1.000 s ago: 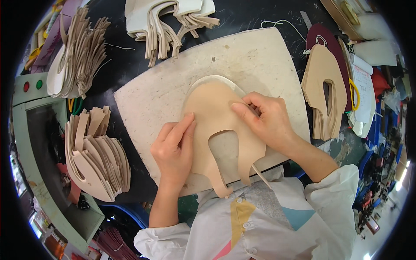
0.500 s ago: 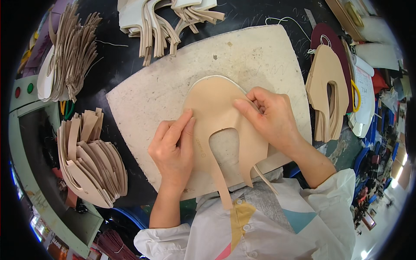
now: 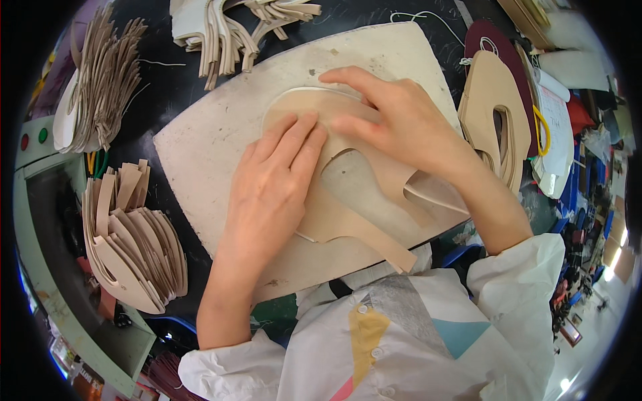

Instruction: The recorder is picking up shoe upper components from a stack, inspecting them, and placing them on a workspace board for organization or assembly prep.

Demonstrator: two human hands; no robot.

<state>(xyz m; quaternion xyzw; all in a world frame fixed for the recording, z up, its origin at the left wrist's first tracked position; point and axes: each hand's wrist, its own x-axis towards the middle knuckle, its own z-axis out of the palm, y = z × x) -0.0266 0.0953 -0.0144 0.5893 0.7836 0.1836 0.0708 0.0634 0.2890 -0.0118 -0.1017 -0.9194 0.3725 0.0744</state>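
A tan U-shaped leather shoe upper piece (image 3: 334, 217) lies on the pale board in front of me, its rounded end away from me and its two legs toward my lower right. White edging shows along its rounded end. My left hand (image 3: 274, 177) rests flat on the left part of the leather, fingers stretched out. Over the upper right part is my right hand (image 3: 408, 123), thumb and index finger spread apart, slightly blurred; its other fingers are partly hidden. The right leg curls up a little, and its pale underside shows.
The worn pale board (image 3: 200, 154) lies on a black tabletop. Stacked tan leather pieces stand at left (image 3: 137, 247), upper left (image 3: 110, 87) and far side (image 3: 224, 33). At right are further tan pieces (image 3: 491, 93), a maroon piece (image 3: 525, 100) and yellow-handled scissors (image 3: 545, 130).
The leather piece has turned, its legs swinging to the right. My left hand has gone from pinching its edge to lying flat on it; my right hand has moved up and opened.
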